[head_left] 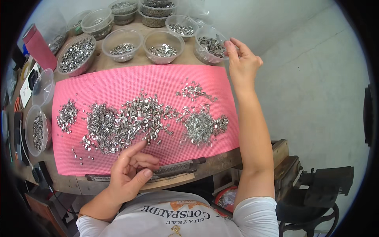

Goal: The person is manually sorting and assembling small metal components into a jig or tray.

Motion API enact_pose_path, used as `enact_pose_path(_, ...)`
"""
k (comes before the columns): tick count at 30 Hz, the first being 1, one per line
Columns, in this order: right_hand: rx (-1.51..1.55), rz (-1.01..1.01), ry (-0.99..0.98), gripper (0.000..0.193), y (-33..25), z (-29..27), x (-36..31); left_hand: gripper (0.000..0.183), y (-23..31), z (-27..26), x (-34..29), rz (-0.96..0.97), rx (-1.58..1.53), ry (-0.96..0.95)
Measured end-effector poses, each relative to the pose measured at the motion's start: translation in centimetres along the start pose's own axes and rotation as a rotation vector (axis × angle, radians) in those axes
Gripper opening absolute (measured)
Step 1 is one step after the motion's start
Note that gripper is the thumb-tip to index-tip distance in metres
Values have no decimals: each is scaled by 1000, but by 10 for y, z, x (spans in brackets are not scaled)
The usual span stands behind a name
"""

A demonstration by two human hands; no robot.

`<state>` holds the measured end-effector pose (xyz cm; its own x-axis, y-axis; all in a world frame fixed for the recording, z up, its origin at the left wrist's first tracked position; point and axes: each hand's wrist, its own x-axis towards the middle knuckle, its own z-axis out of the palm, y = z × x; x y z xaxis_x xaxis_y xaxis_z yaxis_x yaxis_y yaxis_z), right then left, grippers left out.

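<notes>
A: Nearest first, left hand [130,173] sits at the near edge of the pink mat [118,85]. State?

B: Loosely curled. Index finger extended, pointing up and right toward the large central heap of small metal pieces [126,120]. Thumb tucked against the bent fingers. Cannot tell whether a piece is pinched there; none shows.

A: Beneath that hand?

B: A dark metal file [179,166] lies at the tabletop [71,182] edge, long axis left to right, parallel to the mat's near edge.

A: The mat itself?

B: Long axis runs left to right. Several heaps on it: a small one at far left [67,114], the central one, a bundle of thin rod-like pieces [199,126] at right, strands mostly near-to-far, and a thin scatter [193,91] beyond that.

A: Right hand [242,63]?

B: Arm stretched far over the mat's right end. Fingers touch the rim of a clear plastic tub [211,48] part-filled with metal pieces, thumb on the near side of the rim, fingers partly spread; it seems to grip the rim lightly.

A: Farther back?

B: More clear tubs in rows [122,44], each holding metal pieces. Two more tubs at the left edge [37,128], and a red cylinder [39,47] lying tilted at far left.
</notes>
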<state>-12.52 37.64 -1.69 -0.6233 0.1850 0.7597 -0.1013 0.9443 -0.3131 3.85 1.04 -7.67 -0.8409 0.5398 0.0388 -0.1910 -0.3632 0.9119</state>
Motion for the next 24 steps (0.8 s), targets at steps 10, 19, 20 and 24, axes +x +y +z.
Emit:
enact_pose_path(10,273,308,-364,17,9,-30,-39,61,17,-1,4,-171,-44,-19)
enact_pose_path(19,310,205,-657,12,15,-48,-69,26,66,7,53,0,758,-117)
enact_pose_path(20,283,147,-670,11,15,-45,-72,24,70,7,63,101,915,-153)
enact_pose_path(24,161,-80,-572,7,14,-32,-82,19,69,8,114,175,1097,-164)
